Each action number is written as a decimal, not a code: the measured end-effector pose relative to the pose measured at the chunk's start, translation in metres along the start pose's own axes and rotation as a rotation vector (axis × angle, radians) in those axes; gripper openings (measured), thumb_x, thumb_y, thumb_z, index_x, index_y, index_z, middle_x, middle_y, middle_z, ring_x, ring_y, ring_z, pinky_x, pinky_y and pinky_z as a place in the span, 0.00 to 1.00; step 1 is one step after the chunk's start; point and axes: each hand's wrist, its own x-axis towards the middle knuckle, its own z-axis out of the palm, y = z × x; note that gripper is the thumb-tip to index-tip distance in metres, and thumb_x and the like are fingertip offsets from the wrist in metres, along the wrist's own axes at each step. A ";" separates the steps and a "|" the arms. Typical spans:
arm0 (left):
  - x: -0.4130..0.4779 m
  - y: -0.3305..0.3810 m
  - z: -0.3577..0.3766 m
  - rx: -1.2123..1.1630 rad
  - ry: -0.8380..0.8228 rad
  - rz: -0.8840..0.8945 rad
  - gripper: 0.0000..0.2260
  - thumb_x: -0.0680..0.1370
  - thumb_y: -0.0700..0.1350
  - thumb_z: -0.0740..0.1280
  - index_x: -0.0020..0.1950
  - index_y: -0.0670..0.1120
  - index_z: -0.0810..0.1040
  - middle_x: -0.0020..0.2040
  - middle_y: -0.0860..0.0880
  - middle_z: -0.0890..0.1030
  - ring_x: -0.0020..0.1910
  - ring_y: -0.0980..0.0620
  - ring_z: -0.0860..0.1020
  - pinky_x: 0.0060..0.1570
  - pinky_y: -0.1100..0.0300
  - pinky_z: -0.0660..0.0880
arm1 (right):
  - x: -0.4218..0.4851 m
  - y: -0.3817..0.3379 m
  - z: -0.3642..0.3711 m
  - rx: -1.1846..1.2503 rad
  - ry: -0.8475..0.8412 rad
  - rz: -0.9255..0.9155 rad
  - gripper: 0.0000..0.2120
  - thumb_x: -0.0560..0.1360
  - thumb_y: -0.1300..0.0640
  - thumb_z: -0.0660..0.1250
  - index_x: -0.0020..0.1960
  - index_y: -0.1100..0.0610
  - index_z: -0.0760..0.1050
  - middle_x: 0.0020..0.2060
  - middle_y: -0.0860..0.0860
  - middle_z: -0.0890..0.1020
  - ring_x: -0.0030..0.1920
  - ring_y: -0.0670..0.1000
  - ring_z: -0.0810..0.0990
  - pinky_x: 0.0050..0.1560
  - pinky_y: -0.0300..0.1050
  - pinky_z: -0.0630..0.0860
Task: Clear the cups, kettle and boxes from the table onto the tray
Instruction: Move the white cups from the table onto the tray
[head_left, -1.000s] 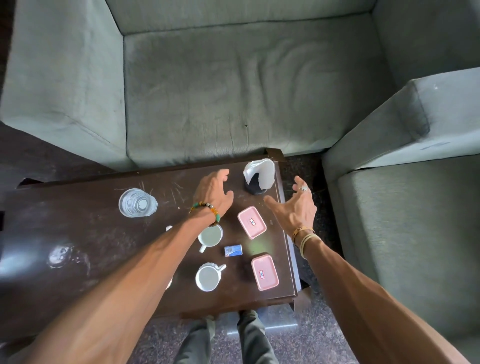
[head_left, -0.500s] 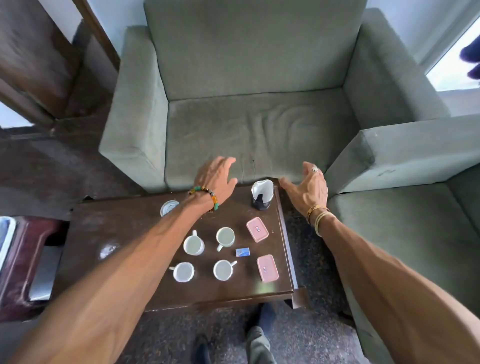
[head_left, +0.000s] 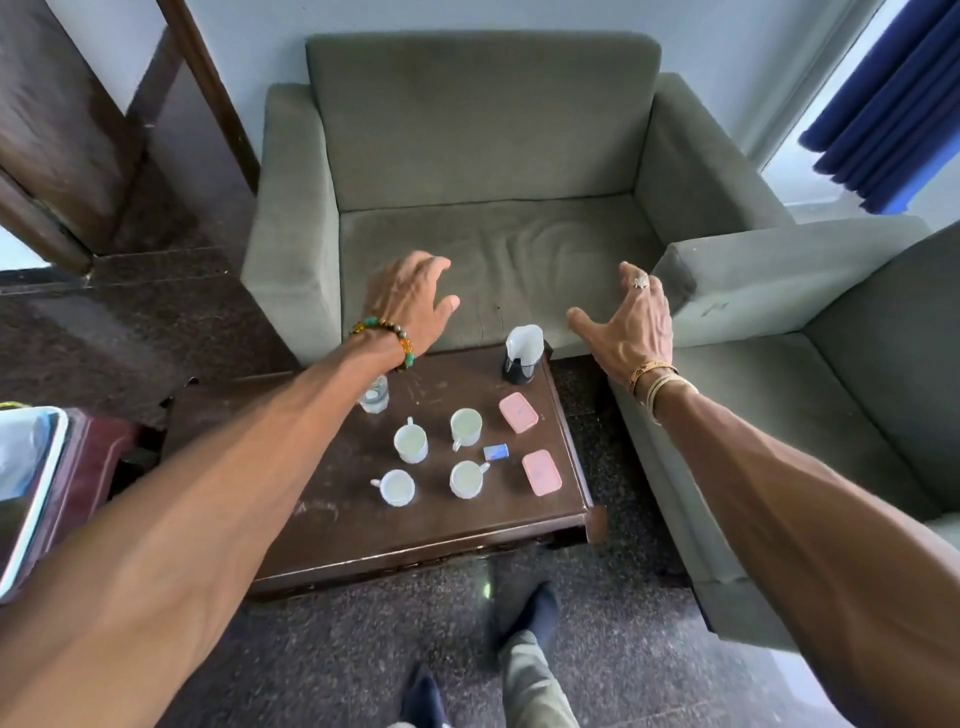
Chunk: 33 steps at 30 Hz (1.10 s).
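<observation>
On the dark wooden table (head_left: 337, 530) stand several white cups, among them one (head_left: 411, 443), another (head_left: 466, 426) and a third (head_left: 468, 478). Two pink boxes (head_left: 518, 412) (head_left: 541, 472) lie at the right side, a small blue box (head_left: 495, 452) between them. A white and black kettle (head_left: 522, 354) stands at the far right corner. The tray (head_left: 36, 493) shows at the left edge. My left hand (head_left: 406, 301) and my right hand (head_left: 626, 322) are held out, fingers spread, above the table's far edge, holding nothing.
A clear glass (head_left: 375, 397) stands on the table, half hidden by my left forearm. A grey-green armchair (head_left: 483, 156) faces me beyond the table; a second one (head_left: 810, 374) is at the right. My feet are on the speckled floor below.
The view has pulled back and up, so the table looks smaller and lower. Both hands have stayed open and risen past the far edge of the table. The tray has come into view at left.
</observation>
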 end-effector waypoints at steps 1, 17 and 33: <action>-0.006 0.000 -0.008 -0.011 0.008 -0.001 0.20 0.77 0.53 0.64 0.67 0.48 0.71 0.66 0.47 0.73 0.64 0.45 0.72 0.63 0.50 0.69 | -0.007 -0.005 -0.007 -0.001 0.010 -0.010 0.41 0.67 0.41 0.71 0.74 0.57 0.63 0.67 0.56 0.71 0.67 0.57 0.70 0.68 0.51 0.67; -0.098 0.029 -0.017 0.003 0.010 -0.111 0.19 0.76 0.53 0.65 0.66 0.49 0.72 0.65 0.48 0.73 0.63 0.45 0.72 0.62 0.50 0.67 | -0.082 0.020 -0.030 -0.080 -0.060 -0.168 0.41 0.69 0.42 0.72 0.75 0.58 0.61 0.66 0.58 0.70 0.65 0.60 0.70 0.66 0.55 0.68; -0.184 0.049 -0.027 0.034 0.051 -0.298 0.19 0.76 0.53 0.65 0.65 0.50 0.73 0.64 0.47 0.75 0.61 0.44 0.74 0.59 0.50 0.70 | -0.112 0.023 -0.021 0.046 -0.206 -0.232 0.41 0.68 0.43 0.73 0.75 0.58 0.63 0.68 0.56 0.69 0.67 0.58 0.69 0.67 0.49 0.67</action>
